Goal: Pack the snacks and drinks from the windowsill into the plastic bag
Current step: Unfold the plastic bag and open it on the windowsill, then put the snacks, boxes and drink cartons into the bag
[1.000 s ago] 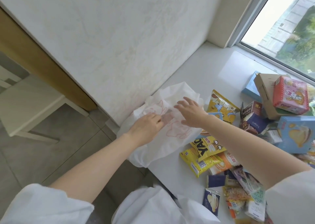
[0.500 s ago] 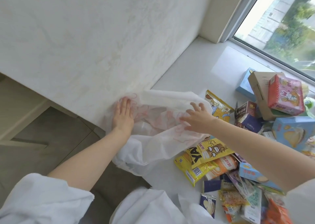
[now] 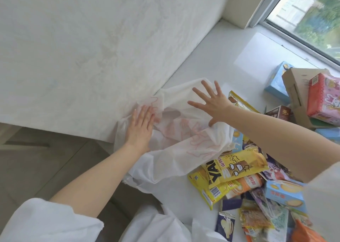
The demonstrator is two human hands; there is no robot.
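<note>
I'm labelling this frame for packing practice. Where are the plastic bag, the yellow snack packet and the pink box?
plastic bag (image 3: 176,155): head view, on its white lower fold.
yellow snack packet (image 3: 237,168): head view, on its printed front.
pink box (image 3: 325,98): head view, on its rabbit-printed face.

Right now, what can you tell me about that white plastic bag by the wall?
The plastic bag is thin, white and half see-through, printed with faint red line drawings. It lies crumpled on the windowsill against the wall, one end drooping over the sill's edge. The left hand presses flat on it with straight fingers; the right hand, fingers spread, touches its upper folds. Yellow snack packets border it.
</note>
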